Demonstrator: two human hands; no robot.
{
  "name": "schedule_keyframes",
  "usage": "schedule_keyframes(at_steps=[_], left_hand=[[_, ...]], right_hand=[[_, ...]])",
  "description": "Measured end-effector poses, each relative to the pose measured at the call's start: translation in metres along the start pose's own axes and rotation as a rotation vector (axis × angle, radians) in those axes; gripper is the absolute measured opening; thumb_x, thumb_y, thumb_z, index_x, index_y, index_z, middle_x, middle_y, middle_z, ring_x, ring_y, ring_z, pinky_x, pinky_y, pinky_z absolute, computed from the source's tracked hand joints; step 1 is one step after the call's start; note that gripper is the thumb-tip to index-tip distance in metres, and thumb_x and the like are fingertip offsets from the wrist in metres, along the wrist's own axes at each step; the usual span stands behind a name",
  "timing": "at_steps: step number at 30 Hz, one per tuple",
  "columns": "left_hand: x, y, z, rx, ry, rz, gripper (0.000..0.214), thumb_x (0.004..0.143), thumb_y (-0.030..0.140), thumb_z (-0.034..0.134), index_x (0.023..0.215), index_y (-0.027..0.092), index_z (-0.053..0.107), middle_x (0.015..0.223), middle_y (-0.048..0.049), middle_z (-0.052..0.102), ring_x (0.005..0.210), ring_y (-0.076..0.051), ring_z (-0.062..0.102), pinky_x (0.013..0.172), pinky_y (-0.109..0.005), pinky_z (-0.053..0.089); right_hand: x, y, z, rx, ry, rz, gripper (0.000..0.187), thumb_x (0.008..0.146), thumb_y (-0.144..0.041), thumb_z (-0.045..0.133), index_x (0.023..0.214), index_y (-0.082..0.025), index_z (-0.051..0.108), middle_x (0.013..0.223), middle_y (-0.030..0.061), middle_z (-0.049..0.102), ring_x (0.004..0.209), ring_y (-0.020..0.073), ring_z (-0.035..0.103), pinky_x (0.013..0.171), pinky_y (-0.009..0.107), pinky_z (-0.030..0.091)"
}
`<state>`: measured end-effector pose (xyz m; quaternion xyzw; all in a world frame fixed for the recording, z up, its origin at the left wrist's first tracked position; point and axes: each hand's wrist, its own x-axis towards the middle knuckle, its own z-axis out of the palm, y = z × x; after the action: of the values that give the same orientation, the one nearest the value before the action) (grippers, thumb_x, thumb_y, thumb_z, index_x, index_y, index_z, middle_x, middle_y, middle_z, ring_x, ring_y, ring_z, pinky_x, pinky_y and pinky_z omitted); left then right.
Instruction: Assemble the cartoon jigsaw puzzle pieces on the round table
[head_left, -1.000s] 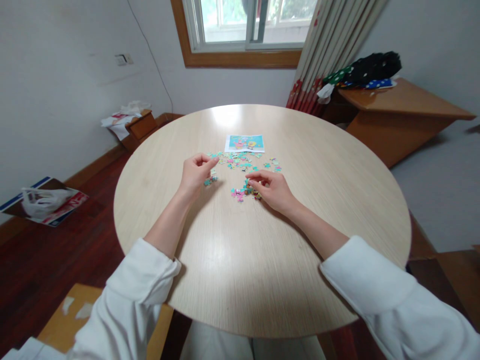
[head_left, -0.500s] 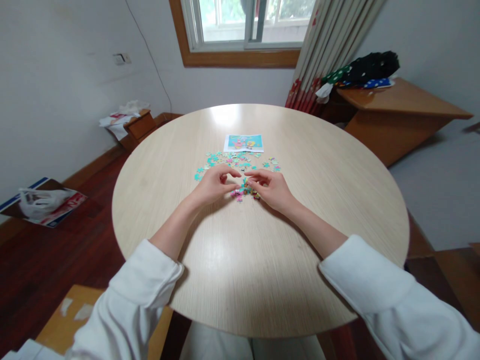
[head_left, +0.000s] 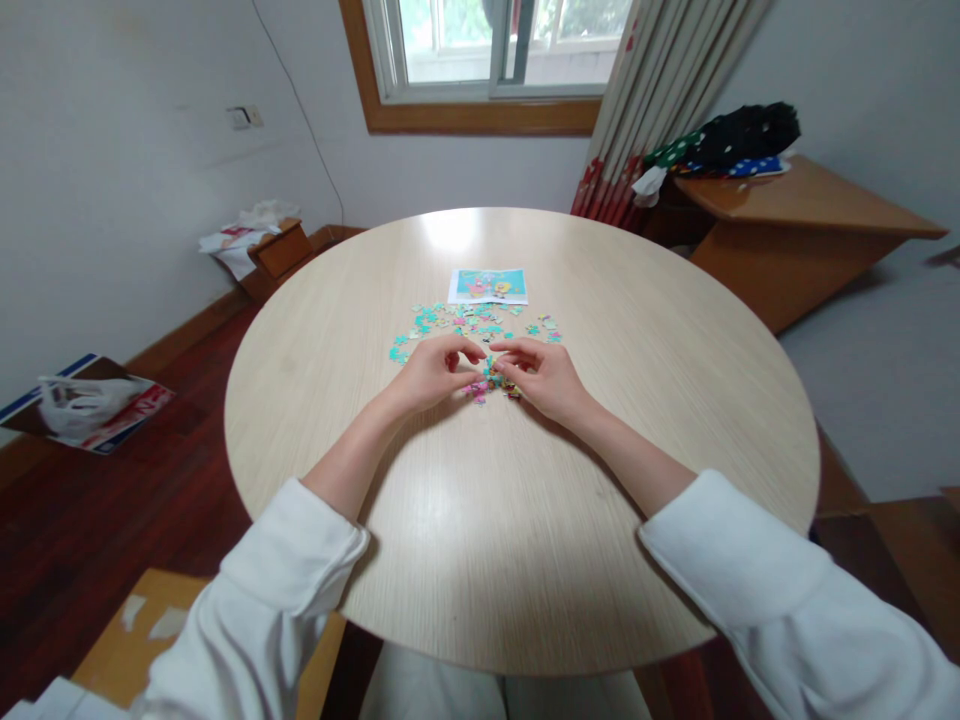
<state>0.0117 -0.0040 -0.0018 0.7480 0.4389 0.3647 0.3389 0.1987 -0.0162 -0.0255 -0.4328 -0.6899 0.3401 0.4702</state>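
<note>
Both forearms (head_left: 352, 450) slant inward over the desk (head_left: 480, 570); the left hand (head_left: 429, 376) and right hand (head_left: 549, 382) nearly meet, fingers (head_left: 525, 348) curled toward thumbs, whether pinching a piece I cannot tell; joining the jigsaw cluster (head_left: 478, 391) beneath them seems in hand, the next move calling for careful alignment; loose jigsaw pieces (head_left: 427, 317) lie beyond the fingers, a printed picture (head_left: 491, 286) farther.

Round pale wood-grain table (head_left: 495, 540), scattered jigsaw pieces (head_left: 427, 315), small multicoloured cluster (head_left: 478, 391) nearer, printed picture sheet (head_left: 488, 286) beyond
</note>
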Motion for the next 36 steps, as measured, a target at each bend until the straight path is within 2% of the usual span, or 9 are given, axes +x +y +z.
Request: schedule_keyframes(at_steps=[15, 22, 30, 36], left_hand=[[-0.001, 0.002, -0.001, 0.036, -0.011, 0.004, 0.011, 0.065, 0.022, 0.074, 0.074, 0.016, 0.069, 0.068, 0.0001, 0.062, 0.058, -0.009, 0.043, 0.057, -0.023, 0.036], [-0.001, -0.008, -0.004, 0.030, -0.020, 0.013, 0.013, 0.068, 0.027, 0.074, 0.074, 0.016, 0.070, 0.064, 0.0000, 0.060, 0.057, -0.009, 0.042, 0.054, -0.023, 0.033], [0.000, -0.011, -0.009, 0.017, -0.005, -0.024, 0.014, 0.063, 0.025, 0.077, 0.068, 0.015, 0.069, 0.060, -0.0001, 0.059, 0.056, -0.010, 0.044, 0.053, -0.023, 0.034], [0.001, -0.011, -0.015, 0.109, -0.018, -0.050, 0.015, 0.065, 0.027, 0.075, 0.071, 0.014, 0.071, 0.061, -0.0008, 0.061, 0.060, -0.011, 0.048, 0.057, -0.025, 0.039]], right_hand=[[0.000, 0.000, 0.001, 0.013, -0.022, 0.017, 0.035, 0.076, -0.037, 0.066, 0.102, -0.014, 0.072, 0.076, 0.0068, 0.074, 0.067, 0.0157, 0.065, 0.063, 0.030, 0.051], [0.001, -0.001, -0.002, -0.086, -0.003, -0.011, 0.028, 0.077, -0.025, 0.061, 0.101, -0.014, 0.073, 0.077, 0.0068, 0.074, 0.067, 0.0155, 0.065, 0.064, 0.029, 0.051], [0.002, 0.001, -0.004, -0.149, 0.033, -0.013, 0.028, 0.079, -0.023, 0.059, 0.102, -0.014, 0.073, 0.079, 0.0075, 0.074, 0.069, 0.0158, 0.065, 0.064, 0.029, 0.050], [0.002, 0.000, -0.004, -0.208, 0.029, -0.035, 0.027, 0.080, -0.019, 0.058, 0.102, -0.013, 0.072, 0.079, 0.0071, 0.074, 0.071, 0.0157, 0.066, 0.065, 0.029, 0.050]])
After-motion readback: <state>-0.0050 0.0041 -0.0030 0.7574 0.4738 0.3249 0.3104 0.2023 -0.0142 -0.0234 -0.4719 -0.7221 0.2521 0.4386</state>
